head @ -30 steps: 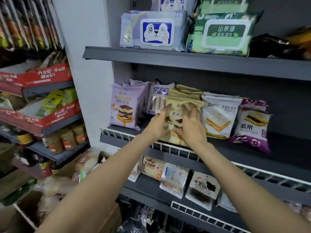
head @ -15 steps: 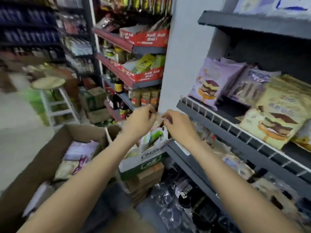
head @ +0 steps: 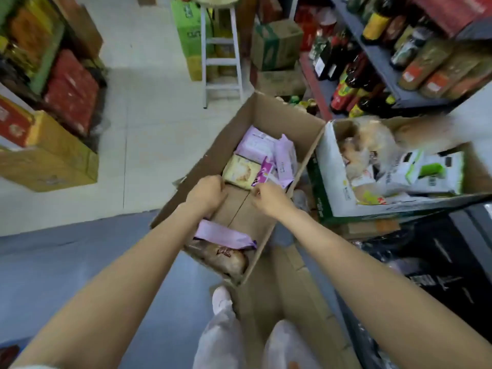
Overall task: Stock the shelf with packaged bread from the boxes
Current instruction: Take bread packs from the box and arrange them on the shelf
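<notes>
- Reaching into the open cardboard box (head: 266, 113) on the floor: left hand (head: 206, 192) and right hand (head: 269, 197), each grip loosely curled, holding nothing.
- Packaged bread: yellow pack (head: 241, 170) and purple packs (head: 257, 145) at the far end, just beyond both hands.
- Risk: a hasty grab may crush soft loaves or tear wrappers.

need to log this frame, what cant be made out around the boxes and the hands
- Head view: whether the left hand and right hand hold anything; the curled fingers face away.
- Print on the purple packets in the brown box: too small and blurred.
- Contents at the far end of the white box: motion blur.
- Bread shelf: outside the frame.
</notes>
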Action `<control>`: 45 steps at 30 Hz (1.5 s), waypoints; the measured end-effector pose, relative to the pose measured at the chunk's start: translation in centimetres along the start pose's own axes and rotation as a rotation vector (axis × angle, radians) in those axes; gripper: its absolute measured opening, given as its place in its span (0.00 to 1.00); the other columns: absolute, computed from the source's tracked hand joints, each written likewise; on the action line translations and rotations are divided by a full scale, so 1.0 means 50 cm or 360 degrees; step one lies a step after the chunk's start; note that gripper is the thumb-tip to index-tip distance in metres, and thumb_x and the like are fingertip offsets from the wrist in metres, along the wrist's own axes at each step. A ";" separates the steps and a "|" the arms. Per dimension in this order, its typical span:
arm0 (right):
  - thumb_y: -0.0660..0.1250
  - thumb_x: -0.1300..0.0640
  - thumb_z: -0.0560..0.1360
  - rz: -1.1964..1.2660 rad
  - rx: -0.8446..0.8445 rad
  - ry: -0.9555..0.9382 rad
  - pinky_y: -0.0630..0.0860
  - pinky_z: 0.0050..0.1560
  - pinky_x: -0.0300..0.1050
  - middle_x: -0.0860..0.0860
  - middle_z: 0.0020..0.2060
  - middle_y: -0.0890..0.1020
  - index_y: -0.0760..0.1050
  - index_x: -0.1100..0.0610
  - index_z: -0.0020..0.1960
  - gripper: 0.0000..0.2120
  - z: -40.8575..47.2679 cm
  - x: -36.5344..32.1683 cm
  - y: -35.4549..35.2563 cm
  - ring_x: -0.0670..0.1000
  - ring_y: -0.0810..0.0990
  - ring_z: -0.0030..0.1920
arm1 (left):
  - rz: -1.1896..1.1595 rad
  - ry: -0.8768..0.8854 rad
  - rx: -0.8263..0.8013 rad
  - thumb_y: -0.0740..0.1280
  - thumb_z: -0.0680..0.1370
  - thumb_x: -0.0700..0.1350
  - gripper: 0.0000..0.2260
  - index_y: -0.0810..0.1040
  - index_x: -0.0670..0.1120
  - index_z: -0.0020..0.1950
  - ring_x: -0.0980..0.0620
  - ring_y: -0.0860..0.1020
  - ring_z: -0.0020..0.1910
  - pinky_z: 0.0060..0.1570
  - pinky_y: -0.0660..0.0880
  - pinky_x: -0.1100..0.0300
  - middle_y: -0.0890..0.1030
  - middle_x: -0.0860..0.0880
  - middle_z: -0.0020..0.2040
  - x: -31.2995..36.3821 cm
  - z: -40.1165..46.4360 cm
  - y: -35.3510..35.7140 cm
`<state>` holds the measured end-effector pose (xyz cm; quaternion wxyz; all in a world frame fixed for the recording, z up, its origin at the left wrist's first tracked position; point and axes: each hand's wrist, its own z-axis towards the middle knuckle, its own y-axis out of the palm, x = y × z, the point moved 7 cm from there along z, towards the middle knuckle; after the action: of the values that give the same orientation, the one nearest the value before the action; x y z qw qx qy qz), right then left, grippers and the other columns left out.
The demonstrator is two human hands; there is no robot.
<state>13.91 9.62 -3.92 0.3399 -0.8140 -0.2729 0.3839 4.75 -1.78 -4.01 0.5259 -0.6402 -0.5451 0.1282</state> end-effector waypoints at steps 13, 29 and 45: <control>0.64 0.58 0.76 -0.0635 -0.0676 0.0207 0.68 0.63 0.49 0.54 0.68 0.70 0.64 0.54 0.70 0.24 0.131 0.041 0.343 0.55 0.70 0.67 | 0.0103 -0.0494 -0.0466 0.61 0.79 0.44 0.32 0.46 0.39 0.76 0.39 0.65 0.70 0.67 0.66 0.48 0.62 0.37 0.72 -0.231 0.129 0.236; 0.62 0.69 0.76 0.0511 0.0784 -0.0101 0.67 0.58 0.37 0.60 0.56 0.77 0.83 0.64 0.50 0.11 0.144 0.087 0.013 0.57 0.72 0.61 | 0.0042 -0.0215 -0.0061 0.58 0.81 0.45 0.14 0.74 0.40 0.62 0.40 0.67 0.65 0.60 0.68 0.51 0.69 0.38 0.64 -0.132 0.184 0.194; 0.57 0.52 0.69 0.1709 0.1432 -0.0023 0.68 0.45 0.31 0.45 0.41 0.72 0.67 0.49 0.44 0.04 -0.067 0.102 -0.318 0.43 0.71 0.43 | -0.0881 0.1019 0.0489 0.62 0.67 0.48 0.13 0.57 0.52 0.29 0.48 0.72 0.61 0.51 0.66 0.58 0.72 0.49 0.37 0.366 0.017 -0.149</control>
<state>16.55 21.94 7.57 0.4055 -0.6139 0.3501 0.5798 6.74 12.81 9.17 0.7716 -0.3922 -0.4802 -0.1424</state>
